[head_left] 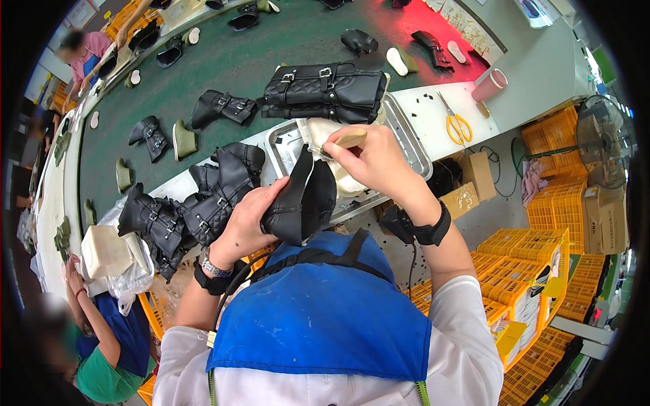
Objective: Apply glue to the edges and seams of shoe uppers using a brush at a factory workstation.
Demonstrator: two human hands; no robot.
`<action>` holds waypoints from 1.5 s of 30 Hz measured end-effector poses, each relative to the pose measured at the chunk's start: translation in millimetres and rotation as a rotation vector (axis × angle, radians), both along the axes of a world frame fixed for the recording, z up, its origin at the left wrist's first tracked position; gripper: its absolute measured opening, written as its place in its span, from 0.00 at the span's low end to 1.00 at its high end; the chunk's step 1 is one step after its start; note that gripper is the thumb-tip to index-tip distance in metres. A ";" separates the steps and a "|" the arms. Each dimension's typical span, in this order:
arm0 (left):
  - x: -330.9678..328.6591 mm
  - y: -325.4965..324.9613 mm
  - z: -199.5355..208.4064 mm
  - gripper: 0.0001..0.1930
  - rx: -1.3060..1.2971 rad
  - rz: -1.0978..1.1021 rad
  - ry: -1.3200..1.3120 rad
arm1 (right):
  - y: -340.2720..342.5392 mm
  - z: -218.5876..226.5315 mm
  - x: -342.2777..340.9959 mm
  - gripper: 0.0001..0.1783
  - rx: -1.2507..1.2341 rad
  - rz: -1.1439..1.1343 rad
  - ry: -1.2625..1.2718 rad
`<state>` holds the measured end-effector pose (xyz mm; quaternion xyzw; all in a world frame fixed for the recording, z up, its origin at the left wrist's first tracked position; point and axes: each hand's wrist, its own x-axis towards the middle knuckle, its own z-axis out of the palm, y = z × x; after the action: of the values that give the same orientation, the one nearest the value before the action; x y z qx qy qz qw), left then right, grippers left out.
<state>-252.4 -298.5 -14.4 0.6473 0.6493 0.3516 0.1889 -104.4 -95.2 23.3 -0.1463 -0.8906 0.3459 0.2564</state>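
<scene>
My left hand (245, 227) grips a black boot upper (291, 210) by its side, and the opening of its shaft faces up. Just above that opening, my right hand (371, 159) is closed around a tool with a flat, pale wooden-looking handle (352, 138). The tool's working end lies mostly hidden by my fingers, close to the upper's top edge. Beneath my right hand is a metal tray (421, 150) with cream-coloured material in it. A stack of black quilted, buckled uppers (325, 88) lies across the tray's far side.
Left of my hands, several black buckled uppers (196, 210) lie heaped. The green conveyor belt (203, 68) carries uppers and olive boot-shaped pieces (184, 140). Yellow-handled scissors (458, 128) and a pink cup (489, 84) are at the right. Yellow crates (508, 271) stand behind; a co-worker's arm (101, 328) is at left.
</scene>
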 end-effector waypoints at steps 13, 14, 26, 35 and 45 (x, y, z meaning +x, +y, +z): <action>1.4 -0.7 -3.6 0.41 0.055 0.056 -0.002 | -3.7 -2.6 7.5 0.15 -0.305 -0.196 0.024; 2.3 -1.0 -2.4 0.41 0.050 0.041 -0.026 | -2.5 -3.6 5.9 0.16 -0.287 -0.225 0.048; 4.1 1.2 -1.8 0.42 0.058 0.051 0.009 | -2.6 -4.8 -3.2 0.11 -0.090 -0.134 0.136; 5.6 7.7 -6.5 0.44 0.188 0.258 0.166 | -23.0 -0.2 4.1 0.08 -0.087 -0.138 0.214; 0.0 16.8 -5.9 0.43 0.215 0.385 0.347 | -30.8 -1.9 7.9 0.09 -0.373 -0.165 0.240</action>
<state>-252.4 -281.7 -20.3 0.5791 0.7419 0.3317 -0.0651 -96.5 -125.9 21.4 -0.2215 -0.7595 0.4971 0.3563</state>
